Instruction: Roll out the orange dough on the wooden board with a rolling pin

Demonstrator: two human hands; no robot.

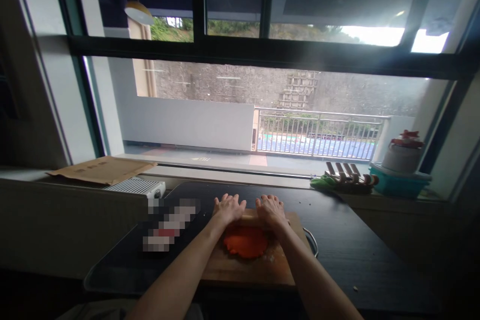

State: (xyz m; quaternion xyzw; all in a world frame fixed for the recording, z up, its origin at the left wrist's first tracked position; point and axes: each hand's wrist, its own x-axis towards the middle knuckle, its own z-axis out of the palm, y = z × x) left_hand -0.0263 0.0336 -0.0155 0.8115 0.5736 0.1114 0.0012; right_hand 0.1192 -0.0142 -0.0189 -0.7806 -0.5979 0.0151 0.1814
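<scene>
My left hand (pixel 228 208) lies palm down with fingers stretched and spread, on the left end of a pale wooden rolling pin (pixel 250 217). On the pin's right end rests my right hand (pixel 270 210), also flat with its fingers apart. The pin lies across the far part of a wooden cutting board (pixel 240 275). Just nearer to me, between my forearms, a flattened sheet of orange dough (pixel 245 242) with an uneven edge sits on the board. White flour-like specks show beside the dough. My palms hide the ends of the pin.
The dark table (pixel 352 245) carries a blurred-out item (pixel 170 227) on the left. A metal handle (pixel 312 242) juts from the board's right side. By the window are a brown paper envelope (pixel 103 169), a rack (pixel 350 176), a green cloth (pixel 322 182) and a teal box (pixel 399 182).
</scene>
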